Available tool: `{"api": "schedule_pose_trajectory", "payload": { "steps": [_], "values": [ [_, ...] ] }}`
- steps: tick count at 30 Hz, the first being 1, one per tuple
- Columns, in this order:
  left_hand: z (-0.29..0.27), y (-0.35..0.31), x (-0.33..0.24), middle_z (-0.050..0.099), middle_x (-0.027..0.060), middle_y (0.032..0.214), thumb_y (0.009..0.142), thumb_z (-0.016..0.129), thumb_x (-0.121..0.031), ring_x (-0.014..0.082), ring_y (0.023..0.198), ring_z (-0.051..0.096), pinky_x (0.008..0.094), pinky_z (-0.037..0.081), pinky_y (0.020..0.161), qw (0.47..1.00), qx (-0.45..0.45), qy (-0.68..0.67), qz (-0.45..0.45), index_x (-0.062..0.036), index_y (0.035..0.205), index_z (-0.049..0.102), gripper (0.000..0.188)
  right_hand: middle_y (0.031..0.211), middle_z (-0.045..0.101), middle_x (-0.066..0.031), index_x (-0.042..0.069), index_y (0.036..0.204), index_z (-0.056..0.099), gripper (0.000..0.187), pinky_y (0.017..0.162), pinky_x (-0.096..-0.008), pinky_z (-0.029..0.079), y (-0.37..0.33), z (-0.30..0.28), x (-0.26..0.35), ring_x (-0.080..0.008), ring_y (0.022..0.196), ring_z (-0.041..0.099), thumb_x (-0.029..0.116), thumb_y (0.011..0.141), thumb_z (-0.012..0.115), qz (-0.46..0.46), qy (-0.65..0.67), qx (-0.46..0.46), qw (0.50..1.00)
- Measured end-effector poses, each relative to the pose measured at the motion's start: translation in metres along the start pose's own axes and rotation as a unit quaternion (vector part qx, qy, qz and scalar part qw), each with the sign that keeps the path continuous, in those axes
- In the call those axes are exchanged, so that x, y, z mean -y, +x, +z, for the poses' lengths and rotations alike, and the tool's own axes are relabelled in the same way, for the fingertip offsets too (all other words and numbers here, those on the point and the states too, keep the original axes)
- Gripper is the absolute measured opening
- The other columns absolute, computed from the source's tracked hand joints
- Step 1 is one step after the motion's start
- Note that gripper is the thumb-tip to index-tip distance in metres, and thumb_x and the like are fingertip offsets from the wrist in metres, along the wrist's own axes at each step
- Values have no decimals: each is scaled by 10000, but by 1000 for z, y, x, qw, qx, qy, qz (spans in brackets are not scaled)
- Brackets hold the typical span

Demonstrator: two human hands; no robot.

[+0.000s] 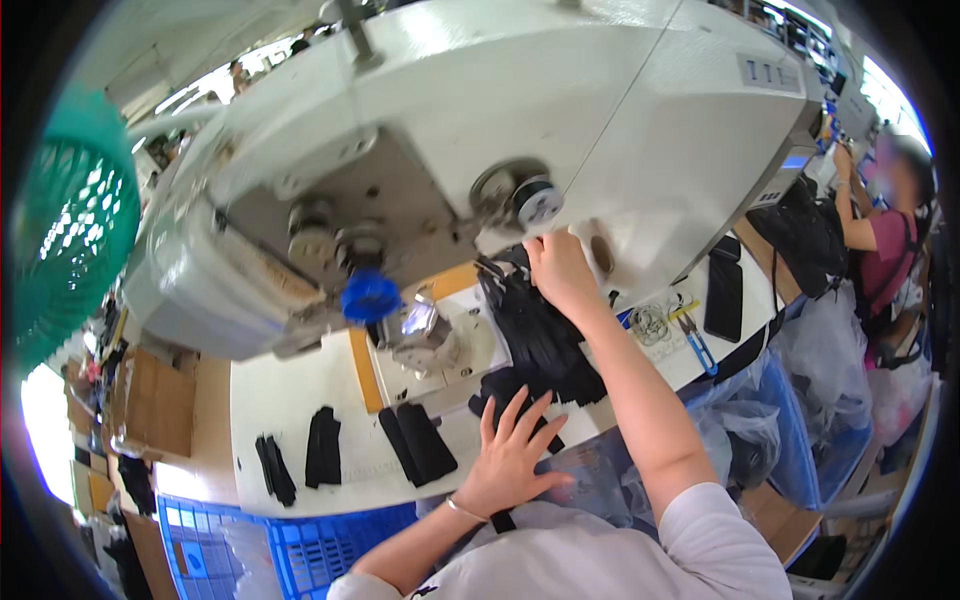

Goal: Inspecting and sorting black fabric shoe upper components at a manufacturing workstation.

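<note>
My left hand (pixel 505 460) hovers low over the near edge of the white sewing table, fingers spread, nothing in its grasp. Just beyond its fingertips lies a small black fabric piece (pixel 505 385). My right hand (pixel 562 268) is reached out below the metal bobbin (pixel 538 203) on the sewing machine (pixel 600 90), its fingers curled together. What they pinch, if anything, is hidden from this angle. Beside that hand, a bundle of black fabric strips (pixel 535 335) spreads over the table, right of the machine's metal sewing plate (pixel 430 350).
Folded black pieces (pixel 420 443) rest along the table's front left. To the right are blue-handled snips (pixel 697 345), tangled thread (pixel 650 325) and a black phone (pixel 724 298). Blue crates (pixel 340 550) stand below. A green fan (pixel 75 215) is far left; a co-worker (pixel 890 225) sits right.
</note>
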State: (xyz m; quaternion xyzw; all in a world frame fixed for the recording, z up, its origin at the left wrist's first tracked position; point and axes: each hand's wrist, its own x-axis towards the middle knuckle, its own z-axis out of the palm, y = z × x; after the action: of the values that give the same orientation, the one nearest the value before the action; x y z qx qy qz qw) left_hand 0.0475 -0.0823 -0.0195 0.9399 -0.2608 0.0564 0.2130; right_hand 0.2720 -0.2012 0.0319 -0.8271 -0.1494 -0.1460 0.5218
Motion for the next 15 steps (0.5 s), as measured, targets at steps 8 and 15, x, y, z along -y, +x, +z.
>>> {"api": "schedule_pose_trajectory", "payload": {
  "steps": [8,15],
  "values": [
    [0,114,105,330,326,1459,896,626,-475,472,1392,277,515,245,1152,992,-107,72,-10,33,1410,401,757,1131,580,-152,120,1200,549,361,823,-457,500,-20,-1,20,-378,1002,605,88,856,653,-101,-160,67,980],
    [3,113,98,215,344,1526,890,539,-628,474,1438,190,506,184,1176,993,2,85,-80,1,1484,313,894,934,605,-117,81,1198,556,229,601,-334,529,-83,-71,49,-256,688,646,150,983,522,-66,57,6,996]
  ]
}}
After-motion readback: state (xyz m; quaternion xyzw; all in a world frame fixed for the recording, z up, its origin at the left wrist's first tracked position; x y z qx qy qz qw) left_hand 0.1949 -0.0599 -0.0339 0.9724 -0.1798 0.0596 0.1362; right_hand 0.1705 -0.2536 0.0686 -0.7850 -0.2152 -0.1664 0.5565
